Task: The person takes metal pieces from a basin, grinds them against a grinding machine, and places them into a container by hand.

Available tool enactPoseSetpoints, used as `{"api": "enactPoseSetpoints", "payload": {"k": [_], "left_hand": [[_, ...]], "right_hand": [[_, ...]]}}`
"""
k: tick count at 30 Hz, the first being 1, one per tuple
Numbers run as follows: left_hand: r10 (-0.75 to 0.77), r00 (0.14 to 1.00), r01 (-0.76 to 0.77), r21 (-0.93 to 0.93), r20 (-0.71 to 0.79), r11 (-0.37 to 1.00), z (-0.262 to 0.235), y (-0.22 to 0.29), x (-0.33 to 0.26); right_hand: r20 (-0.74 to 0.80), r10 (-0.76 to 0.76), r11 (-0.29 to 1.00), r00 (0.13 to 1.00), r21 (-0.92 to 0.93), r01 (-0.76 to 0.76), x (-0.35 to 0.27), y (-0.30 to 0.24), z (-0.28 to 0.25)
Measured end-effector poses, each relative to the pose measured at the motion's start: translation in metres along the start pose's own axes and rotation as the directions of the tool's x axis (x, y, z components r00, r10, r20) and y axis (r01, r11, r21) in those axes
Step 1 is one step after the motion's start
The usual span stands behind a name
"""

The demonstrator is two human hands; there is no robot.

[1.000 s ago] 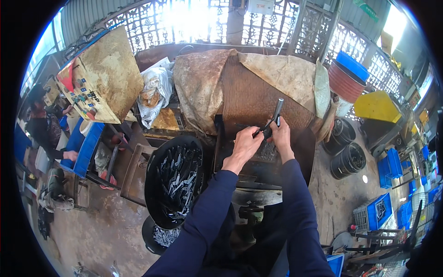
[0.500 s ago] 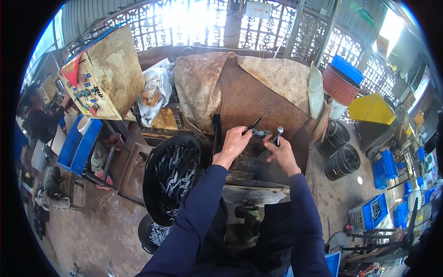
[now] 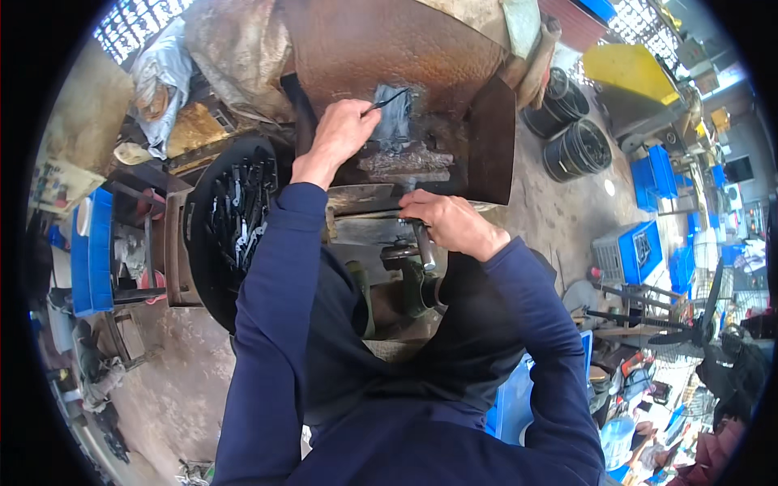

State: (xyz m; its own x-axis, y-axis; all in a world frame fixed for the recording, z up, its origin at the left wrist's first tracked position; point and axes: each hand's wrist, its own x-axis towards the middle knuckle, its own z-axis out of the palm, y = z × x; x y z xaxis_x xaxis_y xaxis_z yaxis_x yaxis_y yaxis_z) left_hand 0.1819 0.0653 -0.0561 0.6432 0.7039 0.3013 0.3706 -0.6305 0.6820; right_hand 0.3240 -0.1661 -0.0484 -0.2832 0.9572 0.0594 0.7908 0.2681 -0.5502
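Note:
My left hand (image 3: 344,134) is closed around a slim dark metal piece (image 3: 392,99) whose thin end points up and to the right. Behind that piece is a bluish-grey patch (image 3: 393,125) on the work place; I cannot tell what it is. A rough, grimy metal block (image 3: 405,164) lies just below it. Nearer to me, my right hand (image 3: 454,223) grips what looks like a hammer (image 3: 425,247), its metal handle slanting down toward my lap. The hammer's head, beyond my fingers, is only partly visible. The two hands are apart.
A black tub (image 3: 235,316) with many dark metal pieces stands left of my arm. A brown metal side plate (image 3: 492,142) bounds the work place on the right. Black buckets (image 3: 577,151) stand on the floor beyond it, and a fan (image 3: 689,328) is at the right.
The view has tilted down toward my lap. My right hand has drawn back toward me with the hammer, its handle now slanting downward. The hands are farther apart; the left still holds the dark piece.

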Motion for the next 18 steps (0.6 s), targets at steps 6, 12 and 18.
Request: {"api": "enactPoseSetpoints", "payload": {"k": [6, 12, 18], "left_hand": [[-0.206, 0.929, 0.145, 0.207, 0.309, 0.968, 0.001, -0.007, -0.007], [-0.165, 0.883, 0.176, 0.017, 0.44, 0.984, 0.008, -0.037, -0.011], [0.014, 0.936, -0.002, -0.036, 0.351, 0.999, 0.026, -0.05, -0.014]], "right_hand": [[-0.034, 0.091, 0.974, 0.995, 0.211, -0.082, 0.006, 0.014, -0.02], [-0.095, 0.608, 0.707, 0.788, 0.516, -0.484, 0.036, 0.019, -0.037], [-0.175, 0.647, 0.632, 0.742, 0.669, -0.392, 0.059, 0.044, -0.036]]}}
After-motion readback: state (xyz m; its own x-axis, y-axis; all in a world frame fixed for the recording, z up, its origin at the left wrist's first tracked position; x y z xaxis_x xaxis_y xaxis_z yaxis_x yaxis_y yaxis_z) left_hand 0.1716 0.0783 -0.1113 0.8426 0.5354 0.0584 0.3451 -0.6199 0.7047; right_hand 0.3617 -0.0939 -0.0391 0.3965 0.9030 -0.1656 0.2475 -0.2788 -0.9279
